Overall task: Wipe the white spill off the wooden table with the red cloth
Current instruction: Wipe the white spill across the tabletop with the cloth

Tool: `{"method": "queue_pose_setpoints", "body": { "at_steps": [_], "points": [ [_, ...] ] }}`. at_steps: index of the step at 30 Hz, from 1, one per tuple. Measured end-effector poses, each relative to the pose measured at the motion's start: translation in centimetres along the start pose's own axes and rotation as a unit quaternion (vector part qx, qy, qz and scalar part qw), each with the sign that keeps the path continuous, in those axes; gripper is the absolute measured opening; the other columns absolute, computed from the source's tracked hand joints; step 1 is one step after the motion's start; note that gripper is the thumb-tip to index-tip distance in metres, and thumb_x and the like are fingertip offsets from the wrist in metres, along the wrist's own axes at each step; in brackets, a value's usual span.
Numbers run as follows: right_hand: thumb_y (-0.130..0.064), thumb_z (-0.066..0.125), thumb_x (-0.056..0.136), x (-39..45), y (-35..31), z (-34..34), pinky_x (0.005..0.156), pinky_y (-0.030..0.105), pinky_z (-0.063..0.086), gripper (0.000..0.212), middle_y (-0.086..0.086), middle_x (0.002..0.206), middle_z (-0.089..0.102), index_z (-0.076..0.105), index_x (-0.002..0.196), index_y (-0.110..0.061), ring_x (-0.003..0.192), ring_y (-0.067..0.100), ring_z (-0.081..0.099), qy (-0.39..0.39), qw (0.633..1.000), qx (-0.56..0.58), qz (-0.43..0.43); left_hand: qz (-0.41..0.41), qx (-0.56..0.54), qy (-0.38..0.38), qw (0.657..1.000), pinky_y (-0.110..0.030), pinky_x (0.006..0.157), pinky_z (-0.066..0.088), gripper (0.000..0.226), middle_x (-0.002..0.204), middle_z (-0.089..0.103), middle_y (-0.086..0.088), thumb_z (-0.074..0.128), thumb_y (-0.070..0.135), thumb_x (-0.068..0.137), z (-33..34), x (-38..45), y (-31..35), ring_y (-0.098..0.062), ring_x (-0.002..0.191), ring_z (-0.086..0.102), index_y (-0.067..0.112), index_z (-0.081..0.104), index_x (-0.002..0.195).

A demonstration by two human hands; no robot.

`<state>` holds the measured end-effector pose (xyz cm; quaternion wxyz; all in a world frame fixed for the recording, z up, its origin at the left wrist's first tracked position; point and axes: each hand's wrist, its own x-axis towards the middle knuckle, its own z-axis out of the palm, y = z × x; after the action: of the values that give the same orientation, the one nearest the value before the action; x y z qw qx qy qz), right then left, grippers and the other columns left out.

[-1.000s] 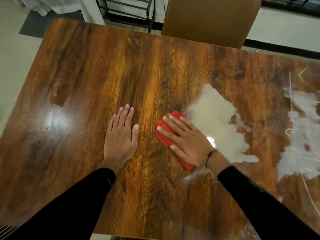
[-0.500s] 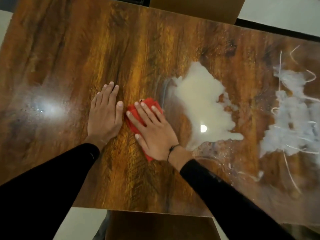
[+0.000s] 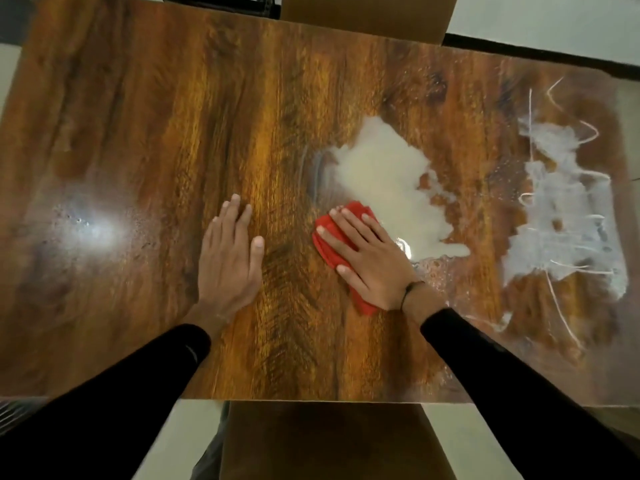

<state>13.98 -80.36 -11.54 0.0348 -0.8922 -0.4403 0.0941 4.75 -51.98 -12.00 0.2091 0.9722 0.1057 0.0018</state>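
A folded red cloth (image 3: 327, 237) lies on the wooden table (image 3: 173, 133), at the left lower edge of a white spill (image 3: 391, 181). My right hand (image 3: 370, 261) lies flat on the cloth with straight, spread fingers and presses it down, covering most of it. My left hand (image 3: 230, 258) rests flat on bare wood to the left of the cloth, holding nothing. A second, thinner smeared white patch (image 3: 568, 216) with streaks covers the table's right end.
A brown chair back (image 3: 363, 12) stands at the table's far edge. Another brown chair seat (image 3: 329, 441) is below the near edge. A wet glare spot (image 3: 86, 223) shines on the left part of the table. Pale floor surrounds the table.
My right hand slid the cloth left next to my left hand, then back right to the spill's edge. The left hand stayed flat. The camera shifted, so the near table edge shows.
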Motion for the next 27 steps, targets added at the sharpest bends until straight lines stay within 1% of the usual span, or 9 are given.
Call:
{"method": "queue_pose_setpoints", "body": {
  "at_steps": [3,6,9,11,15,17,20,24,27],
  "points": [
    [-0.051,0.03,0.117,3.7,-1.0,-0.8,0.14,0.056,0.012,0.071,0.011,0.188,0.009,0.014,0.181,-0.025,0.175,0.03,0.006,0.014,0.999,-0.017,0.033,-0.005,-0.039,0.014,0.999,-0.044,0.137,0.015,0.064,0.183,0.021,-0.007,0.019,0.044,0.118,1.1,-0.4,2.4,-0.023,0.17,0.017,0.011,0.034,0.17],
    [-0.05,0.033,0.117,4.6,-3.0,-0.6,0.14,0.056,0.011,0.072,0.012,0.188,0.008,0.013,0.181,-0.023,0.175,0.031,0.004,0.018,0.999,-0.019,0.026,-0.014,-0.074,0.031,0.997,-0.041,0.135,0.018,0.067,0.182,0.023,-0.005,0.016,0.049,0.118,1.6,0.0,3.4,-0.023,0.169,0.019,0.013,0.034,0.171],
    [-0.05,0.036,0.117,2.3,-4.7,0.2,0.14,0.057,0.009,0.075,0.014,0.188,0.007,0.012,0.181,-0.021,0.175,0.033,0.003,0.02,0.999,-0.008,-0.029,0.005,-0.075,0.024,0.997,-0.042,0.135,0.019,0.07,0.182,0.025,-0.005,0.013,0.053,0.117,1.9,-0.1,3.0,-0.022,0.169,0.02,0.013,0.034,0.171],
    [-0.049,0.037,0.117,-0.5,-5.6,1.1,0.141,0.057,0.008,0.075,0.015,0.188,0.003,0.009,0.181,-0.021,0.176,0.032,0.0,0.012,0.998,-0.001,-0.062,0.012,-0.058,0.027,0.998,-0.045,0.135,0.021,0.069,0.181,0.026,-0.006,0.013,0.052,0.117,2.1,-0.1,2.7,-0.024,0.169,0.021,0.013,0.035,0.17],
    [-0.049,0.034,0.118,-6.7,-4.9,2.1,0.141,0.057,0.008,0.073,0.011,0.189,-0.003,0.006,0.182,-0.024,0.176,0.031,-0.003,-0.017,0.997,0.008,-0.078,0.02,-0.018,0.026,0.999,-0.053,0.133,0.027,0.064,0.179,0.031,-0.012,0.018,0.043,0.119,2.3,0.0,2.9,-0.03,0.167,0.026,0.009,0.038,0.168],
    [-0.051,0.03,0.118,-8.5,-3.5,2.1,0.141,0.057,0.008,0.072,0.009,0.189,-0.003,0.006,0.182,-0.026,0.176,0.03,-0.002,-0.019,0.999,0.002,-0.05,0.021,-0.013,0.019,1.0,-0.053,0.133,0.027,0.063,0.179,0.031,-0.013,0.02,0.042,0.118,2.2,0.1,3.0,-0.031,0.167,0.026,0.008,0.037,0.169],
    [-0.053,0.028,0.118,-8.5,-1.5,1.7,0.14,0.058,0.011,0.072,0.008,0.189,-0.003,0.005,0.182,-0.028,0.176,0.029,-0.002,-0.017,1.0,-0.003,0.024,0.019,-0.005,0.015,1.0,-0.053,0.134,0.026,0.063,0.179,0.03,-0.013,0.021,0.041,0.118,2.1,0.1,3.1,-0.031,0.168,0.025,0.007,0.037,0.169],
    [-0.051,0.028,0.118,-4.5,-0.4,0.6,0.141,0.056,0.009,0.072,0.009,0.189,0.001,0.005,0.182,-0.028,0.176,0.028,-0.001,-0.002,0.997,-0.004,0.074,0.015,0.001,0.013,1.0,-0.05,0.136,0.022,0.065,0.179,0.029,-0.013,0.017,0.043,0.118,2.1,-0.1,3.4,-0.029,0.168,0.023,0.007,0.035,0.169],
    [-0.051,0.028,0.117,0.2,-0.5,-0.3,0.141,0.055,0.01,0.072,0.011,0.189,0.006,0.011,0.181,-0.024,0.176,0.03,0.003,0.02,0.997,-0.013,0.075,0.016,0.005,0.017,1.0,-0.049,0.136,0.021,0.065,0.179,0.029,-0.012,0.017,0.043,0.118,2.2,-0.1,3.4,-0.028,0.169,0.022,0.007,0.035,0.169]
  ]
}}
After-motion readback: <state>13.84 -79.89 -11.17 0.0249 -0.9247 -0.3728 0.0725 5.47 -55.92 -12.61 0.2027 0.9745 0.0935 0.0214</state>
